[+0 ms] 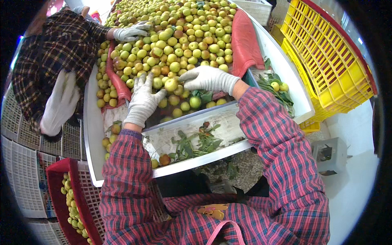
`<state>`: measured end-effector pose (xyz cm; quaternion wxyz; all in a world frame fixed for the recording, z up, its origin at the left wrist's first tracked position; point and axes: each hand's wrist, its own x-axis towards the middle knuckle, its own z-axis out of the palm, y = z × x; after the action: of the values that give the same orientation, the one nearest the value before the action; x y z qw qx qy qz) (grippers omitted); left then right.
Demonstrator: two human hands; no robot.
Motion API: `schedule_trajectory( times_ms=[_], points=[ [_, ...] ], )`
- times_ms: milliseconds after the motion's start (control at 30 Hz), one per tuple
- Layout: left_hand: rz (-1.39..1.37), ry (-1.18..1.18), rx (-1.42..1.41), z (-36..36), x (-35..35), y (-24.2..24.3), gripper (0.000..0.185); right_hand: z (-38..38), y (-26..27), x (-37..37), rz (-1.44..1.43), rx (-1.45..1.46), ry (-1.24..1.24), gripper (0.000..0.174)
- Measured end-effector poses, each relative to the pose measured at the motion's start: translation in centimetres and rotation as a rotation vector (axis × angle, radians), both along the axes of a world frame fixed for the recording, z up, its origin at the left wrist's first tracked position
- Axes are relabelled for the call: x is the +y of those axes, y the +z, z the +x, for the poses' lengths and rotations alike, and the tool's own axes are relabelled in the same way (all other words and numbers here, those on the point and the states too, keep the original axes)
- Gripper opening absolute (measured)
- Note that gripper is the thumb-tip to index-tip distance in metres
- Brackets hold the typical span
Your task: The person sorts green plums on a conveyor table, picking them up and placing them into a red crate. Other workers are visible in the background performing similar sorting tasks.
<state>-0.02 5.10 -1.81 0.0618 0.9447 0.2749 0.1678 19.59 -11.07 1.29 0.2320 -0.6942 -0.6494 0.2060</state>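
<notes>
A large heap of small green and reddish round fruits, seemingly jujubes (174,66), fills the white-edged sorting table. My left hand (143,99), in a pale knit glove, rests palm down at the heap's near edge, its fingers apart over the fruits. To its right my right hand (211,79), gloved alike, reaches over the fruits with its fingers pointing left; its fingertips are beside a yellow-green fruit (171,84), and whether they touch it cannot be told. Some fruits and a green leaf (206,96) lie below the hands, near the inner divider.
The near trough (226,125) holds leafy twigs (196,144) and a few fruits. Red padding (246,39) covers the inner sides. A co-worker's gloved hand (131,32) touches the heap at left. Yellow crates (327,58) stand right; a red-lined crate (73,183) of fruits is lower left.
</notes>
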Motion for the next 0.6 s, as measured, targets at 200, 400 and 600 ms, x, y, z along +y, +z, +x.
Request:
schedule_trajectory(
  times_ms=[200,400,600],
  points=[
    [-0.142,-0.307,0.199,0.6,-4.8,2.0,0.066,7.3,-2.1,-1.6,0.250,-0.181,-0.679,0.065],
    [-0.389,-0.322,0.070,0.7,-5.9,4.3,0.051,6.3,-2.6,-1.2,0.018,-0.073,-0.345,0.084],
    [-0.075,-0.101,-0.184,0.5,-1.6,2.2,0.064,2.3,-2.6,-0.5,-0.017,-0.142,-0.003,0.086]
  ],
)
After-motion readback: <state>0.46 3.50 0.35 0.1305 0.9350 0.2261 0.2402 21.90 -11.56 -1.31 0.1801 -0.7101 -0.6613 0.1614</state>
